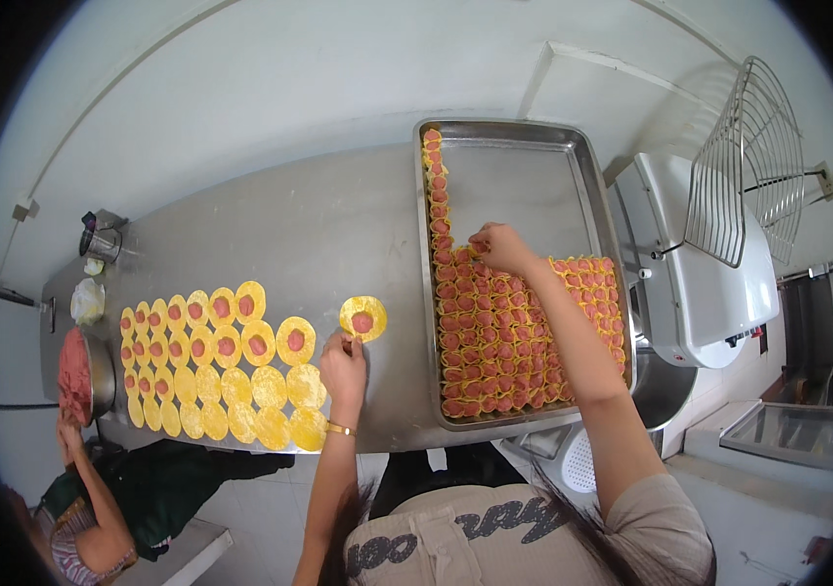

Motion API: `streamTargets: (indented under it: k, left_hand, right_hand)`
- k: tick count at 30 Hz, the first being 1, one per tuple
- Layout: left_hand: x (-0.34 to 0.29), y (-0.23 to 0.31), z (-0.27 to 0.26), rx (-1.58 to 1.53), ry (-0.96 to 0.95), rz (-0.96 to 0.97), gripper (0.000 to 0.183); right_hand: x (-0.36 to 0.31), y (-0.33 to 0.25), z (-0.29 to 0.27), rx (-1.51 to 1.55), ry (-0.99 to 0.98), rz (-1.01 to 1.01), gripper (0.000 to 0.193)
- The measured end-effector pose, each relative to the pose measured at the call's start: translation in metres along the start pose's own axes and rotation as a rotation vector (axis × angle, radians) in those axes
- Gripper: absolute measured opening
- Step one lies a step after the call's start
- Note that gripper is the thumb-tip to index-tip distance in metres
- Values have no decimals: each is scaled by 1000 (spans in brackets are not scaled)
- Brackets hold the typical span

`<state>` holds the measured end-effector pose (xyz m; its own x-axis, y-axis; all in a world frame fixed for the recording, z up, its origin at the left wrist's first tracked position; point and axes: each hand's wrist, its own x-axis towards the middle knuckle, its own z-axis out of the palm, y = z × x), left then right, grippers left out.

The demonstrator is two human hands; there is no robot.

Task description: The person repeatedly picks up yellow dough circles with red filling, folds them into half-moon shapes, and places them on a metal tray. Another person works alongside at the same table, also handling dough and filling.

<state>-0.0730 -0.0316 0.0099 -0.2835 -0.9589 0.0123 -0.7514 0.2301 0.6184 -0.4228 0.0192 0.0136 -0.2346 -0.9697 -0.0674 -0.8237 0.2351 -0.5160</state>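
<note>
Between the fingers of my left hand is the near edge of a round yellow dumpling wrapper, with a lump of pink meat filling at its middle. My right hand reaches over a large metal tray and pinches a small open-topped dumpling at the edge of the packed rows. Filled dumplings stand close together across the tray's near part, and one column runs up its left side. Left of my hands, several wrappers lie in rows, some topped with filling.
At the far left, a co-worker's hands are at a metal bowl heaped with pink meat. A plastic bag and a metal cup stand beyond it. Right of the tray are a white machine and a wire rack.
</note>
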Motion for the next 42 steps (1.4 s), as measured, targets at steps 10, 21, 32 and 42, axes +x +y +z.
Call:
streamTargets:
  k: [10,21,32,42]
  left_hand:
    - [-15,-13,9,-332,33,-92,9]
    - [-10,-32,18,-760,3,-313,29]
    - [3,-33,10,-1243,-175,-520,8]
    - [-21,-28,-27,-1598,-532,-536,24]
  right_hand:
    - [-1,4,-5,-32,-134,-133,16]
    - [4,3,-12,41,-161,-130,34]
    - [-13,1,-24,292,75,131,40]
    - [-51,-136,25,737,-73,240,29]
